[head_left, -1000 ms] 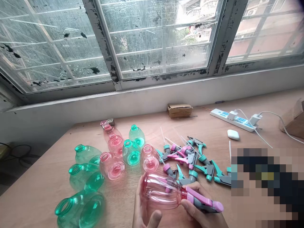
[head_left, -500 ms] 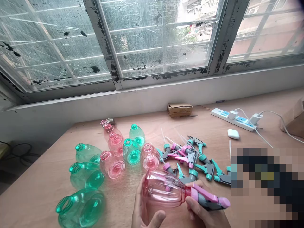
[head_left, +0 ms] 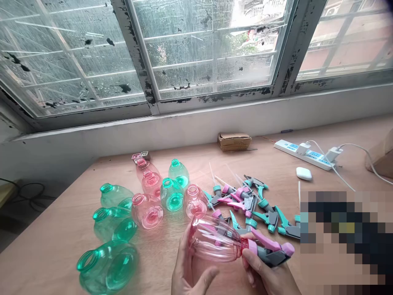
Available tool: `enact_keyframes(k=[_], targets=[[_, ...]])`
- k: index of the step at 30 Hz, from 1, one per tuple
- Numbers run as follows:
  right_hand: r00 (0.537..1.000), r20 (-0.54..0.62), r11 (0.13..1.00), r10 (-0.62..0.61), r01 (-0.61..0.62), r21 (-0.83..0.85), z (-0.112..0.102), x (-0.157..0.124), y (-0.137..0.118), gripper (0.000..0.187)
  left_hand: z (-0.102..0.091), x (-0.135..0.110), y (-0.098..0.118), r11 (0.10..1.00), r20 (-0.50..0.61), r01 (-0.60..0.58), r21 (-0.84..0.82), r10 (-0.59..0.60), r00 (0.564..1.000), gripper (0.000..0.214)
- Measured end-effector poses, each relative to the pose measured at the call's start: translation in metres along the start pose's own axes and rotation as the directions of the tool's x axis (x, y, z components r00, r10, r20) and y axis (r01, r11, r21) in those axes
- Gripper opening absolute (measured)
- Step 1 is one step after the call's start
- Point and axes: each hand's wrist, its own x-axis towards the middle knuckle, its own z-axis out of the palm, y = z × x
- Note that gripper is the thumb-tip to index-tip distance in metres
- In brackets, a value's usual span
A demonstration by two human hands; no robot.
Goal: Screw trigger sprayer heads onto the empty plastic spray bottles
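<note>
A clear pink spray bottle (head_left: pixel 216 243) lies sideways between my hands, its base to the left. My left hand (head_left: pixel 187 272) cups the base, fingers behind it and thumb standing off in front. At the neck, my right hand (head_left: pixel 265 270) pinches the pink collar of the trigger sprayer (head_left: pixel 272 250), which sits on the bottle mouth. The sprayer has a pink trigger and nozzle on a dark grey body. Just beyond my hands lies a pile of loose trigger sprayers (head_left: pixel 245 200), pink or teal with grey, with thin clear tubes.
Open-necked green bottles (head_left: pixel 109 264) and pink bottles (head_left: pixel 148 211) stand to the left. A small cardboard box (head_left: pixel 234 141) sits near the wall. Rightward are a power strip (head_left: pixel 303 153) with plugged-in cables and a white case (head_left: pixel 303 173). A pixelated patch covers the lower right.
The view has shifted slightly. The bottle and sprayer have turned a little in my hands, and my left thumb has moved slightly right and up.
</note>
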Motion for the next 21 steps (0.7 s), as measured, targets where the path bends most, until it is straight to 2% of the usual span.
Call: enact_keyframes(k=[2,4,7,10,14,16,18,21], targets=[[1.0,-0.001,0.998,-0.015,0.015,-0.068,0.0,-0.001,-0.001,0.046,0.001,-0.001,0.005,0.997,0.068,0.027,-0.079,-0.021,0.997,0.096],[0.999,0.019,0.989,-0.037,0.039,-0.141,0.0,-0.001,-0.002,0.044,0.002,-0.002,0.01,0.99,0.089,0.053,-0.128,-0.042,0.995,0.099],[0.998,0.047,0.978,-0.052,0.06,-0.198,0.0,0.0,-0.001,0.042,0.004,0.0,0.015,0.995,-0.011,0.088,-0.045,-0.088,0.996,0.088],[0.999,0.046,0.982,-0.018,0.026,-0.19,-0.003,0.001,0.003,0.045,0.003,0.003,0.013,0.995,-0.066,0.1,0.017,-0.099,0.993,0.078],[0.999,0.027,0.997,0.036,-0.035,-0.065,-0.006,0.002,0.005,0.053,0.002,0.002,0.004,0.999,-0.039,0.03,-0.034,-0.031,0.999,0.079],[0.999,0.042,0.999,0.034,-0.033,-0.039,-0.007,0.002,0.003,0.05,0.002,0.0,0.0,1.0,-0.022,0.02,-0.024,-0.021,1.0,0.074],[0.998,0.052,0.997,0.02,-0.016,-0.072,-0.006,0.001,0.001,0.045,0.002,-0.003,-0.001,1.0,-0.005,0.024,-0.012,-0.024,1.0,0.074],[0.999,0.043,0.989,-0.007,0.013,-0.147,-0.004,0.0,-0.001,0.042,0.004,-0.004,0.006,1.0,0.016,0.021,-0.012,-0.021,1.0,0.085]])
